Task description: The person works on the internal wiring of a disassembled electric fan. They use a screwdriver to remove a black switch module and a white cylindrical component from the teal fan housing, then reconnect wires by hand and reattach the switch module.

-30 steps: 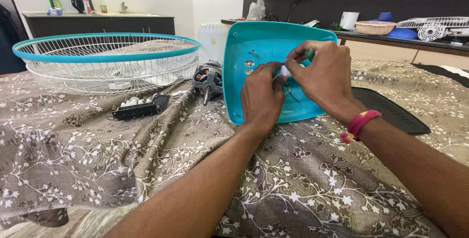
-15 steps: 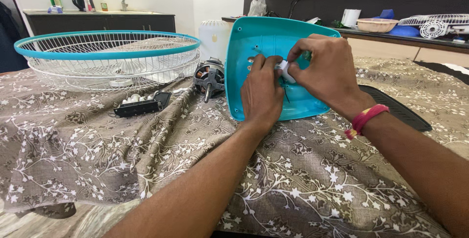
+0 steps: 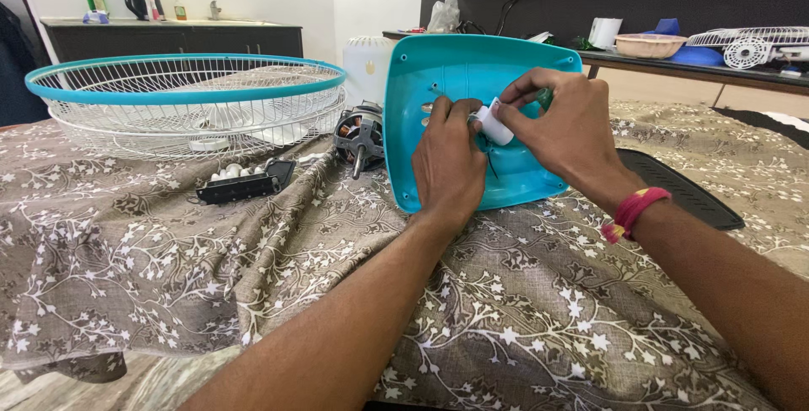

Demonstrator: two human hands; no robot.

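Observation:
A teal plastic fan housing (image 3: 447, 74) stands tilted on its edge on the floral cloth, its hollow inside facing me. My left hand (image 3: 449, 162) rests against its inner face, fingertips pinched at something small near the middle; what they grip is hidden. My right hand (image 3: 566, 128), with a red thread band at the wrist, pinches a small white cylindrical part (image 3: 492, 124) right beside the left fingers. Thin dark wires hang below the white part.
A fan motor (image 3: 357, 137) lies just left of the housing. A black switch block (image 3: 244, 182) with white buttons lies further left. Stacked wire fan guards (image 3: 185, 103) with a teal rim sit at back left. A black flat panel (image 3: 678, 188) lies at right.
Both hands have stayed on the housing; the right fingers have shifted slightly on the white part. The view has tilted a little.

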